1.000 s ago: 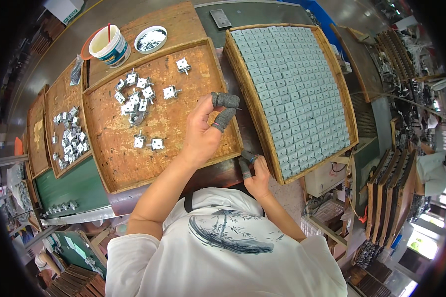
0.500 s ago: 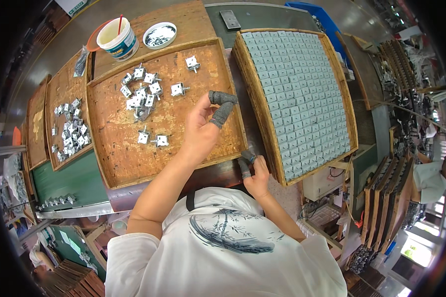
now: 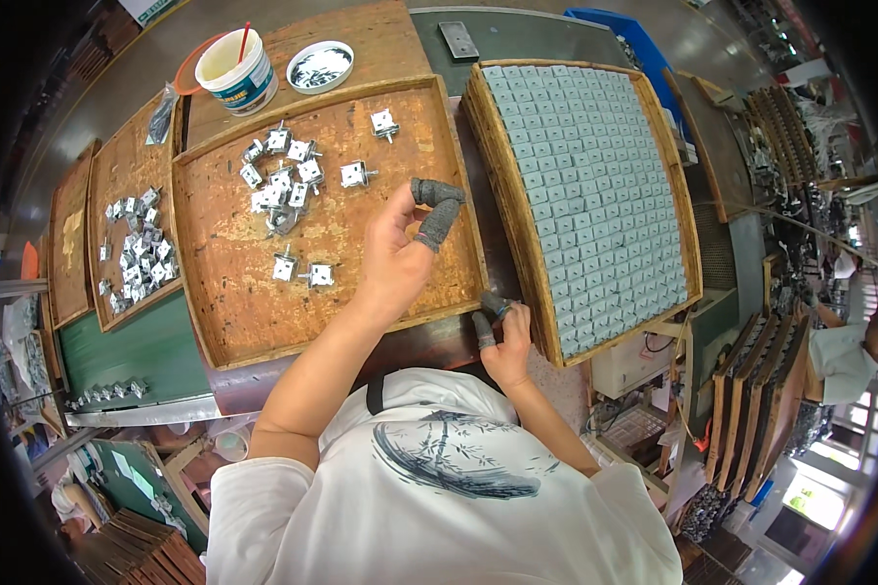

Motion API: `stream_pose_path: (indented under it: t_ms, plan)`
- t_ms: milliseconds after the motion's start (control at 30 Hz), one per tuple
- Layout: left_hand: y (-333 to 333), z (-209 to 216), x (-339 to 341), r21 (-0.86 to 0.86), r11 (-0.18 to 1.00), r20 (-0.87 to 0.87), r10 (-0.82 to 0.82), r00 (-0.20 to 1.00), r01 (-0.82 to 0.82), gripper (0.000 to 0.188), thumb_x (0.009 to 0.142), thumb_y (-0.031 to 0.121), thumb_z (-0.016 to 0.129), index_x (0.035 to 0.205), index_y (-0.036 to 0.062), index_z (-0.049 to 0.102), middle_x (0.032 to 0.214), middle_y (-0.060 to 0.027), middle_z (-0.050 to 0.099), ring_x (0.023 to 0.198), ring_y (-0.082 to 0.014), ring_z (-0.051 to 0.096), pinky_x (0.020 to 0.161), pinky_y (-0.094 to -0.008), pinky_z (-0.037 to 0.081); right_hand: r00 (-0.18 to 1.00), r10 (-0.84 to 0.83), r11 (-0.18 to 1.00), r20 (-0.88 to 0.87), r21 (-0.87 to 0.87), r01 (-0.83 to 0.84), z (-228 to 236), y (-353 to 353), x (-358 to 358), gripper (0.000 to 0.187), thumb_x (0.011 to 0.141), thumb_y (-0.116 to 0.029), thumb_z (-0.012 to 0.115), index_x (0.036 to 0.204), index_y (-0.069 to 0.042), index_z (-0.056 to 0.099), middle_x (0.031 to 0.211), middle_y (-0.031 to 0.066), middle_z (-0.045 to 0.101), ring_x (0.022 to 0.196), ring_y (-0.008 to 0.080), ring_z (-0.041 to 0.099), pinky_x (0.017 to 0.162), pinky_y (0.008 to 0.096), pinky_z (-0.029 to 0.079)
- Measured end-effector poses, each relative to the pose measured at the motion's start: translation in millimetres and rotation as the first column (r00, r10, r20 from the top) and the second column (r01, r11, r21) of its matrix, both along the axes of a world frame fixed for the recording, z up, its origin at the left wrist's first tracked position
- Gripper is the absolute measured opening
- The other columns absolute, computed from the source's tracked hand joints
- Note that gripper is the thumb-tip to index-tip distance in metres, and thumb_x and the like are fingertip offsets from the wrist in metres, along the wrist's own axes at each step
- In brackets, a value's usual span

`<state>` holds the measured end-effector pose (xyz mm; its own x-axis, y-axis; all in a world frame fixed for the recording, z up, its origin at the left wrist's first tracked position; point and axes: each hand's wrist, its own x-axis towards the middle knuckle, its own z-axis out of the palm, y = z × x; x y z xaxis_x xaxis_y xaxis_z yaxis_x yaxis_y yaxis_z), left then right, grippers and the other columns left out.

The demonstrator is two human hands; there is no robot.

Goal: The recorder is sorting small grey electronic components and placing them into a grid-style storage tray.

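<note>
My left hand (image 3: 397, 244) is above the right side of a shallow wooden tray (image 3: 254, 341). Dark grey finger sleeves cover its thumb and forefinger, whose tips press together; anything between them is too small to make out. Lower and to the right, my right hand (image 3: 507, 356) is closed by the tray's near right corner, with grey sleeves on thumb and forefinger. What its fingertips hold, if anything, is hidden. Small square metal parts with shafts lie in the tray: a cluster (image 3: 281, 185), two loose ones (image 3: 320, 275) nearer me, and single ones towards the far right.
Right of my hands, a deep wooden-sided tray (image 3: 498, 185) bears rows of grey square parts. Behind the work tray are a white bucket (image 3: 249, 88) with a red stick and a round white dish (image 3: 297, 78) of small dark pieces. Further left, another tray (image 3: 107, 219) carries more metal parts.
The view has shifted slightly, so the trays appear a little further right. My right fingertips have moved very slightly; my left hand keeps its pinch.
</note>
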<state>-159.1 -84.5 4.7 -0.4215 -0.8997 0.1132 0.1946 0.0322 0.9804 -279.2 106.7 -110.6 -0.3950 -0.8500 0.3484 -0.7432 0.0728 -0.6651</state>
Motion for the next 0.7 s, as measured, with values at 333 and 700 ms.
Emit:
stream_pose_path:
  t_ms: [333,700]
  plan:
    - [2.1,0.2,-4.2,0.008,1.000,-0.017,-0.003,1.000,0.003,0.012,0.091,0.003,0.060,0.103,0.0016,0.064,0.099,-0.0020,0.066,0.094,-0.0106,0.059,0.086,-0.0270,0.045,0.996,-0.017,1.000,0.085,0.018,0.015,27.2,-8.8,8.1,0.031,0.079,-0.004,0.069,0.109,0.002,0.064,0.093,0.0162,0.055,0.081,0.0321,0.051,0.068,0.0374,0.044]
    - [5.7,0.4,23.2,-0.459,0.863,0.056,0.265,0.963,-0.210,0.021,0.081,-0.002,0.061,0.102,0.0015,0.064,0.098,-0.0123,0.063,0.094,-0.0294,0.059,0.084,-0.0342,0.046,0.857,0.140,0.990,0.496,-0.097,-0.106,93.0,-64.8,25.0,0.020,0.093,-0.001,0.057,0.112,0.005,0.062,0.100,0.0056,0.063,0.091,0.0134,0.062,0.082,0.0264,0.050]
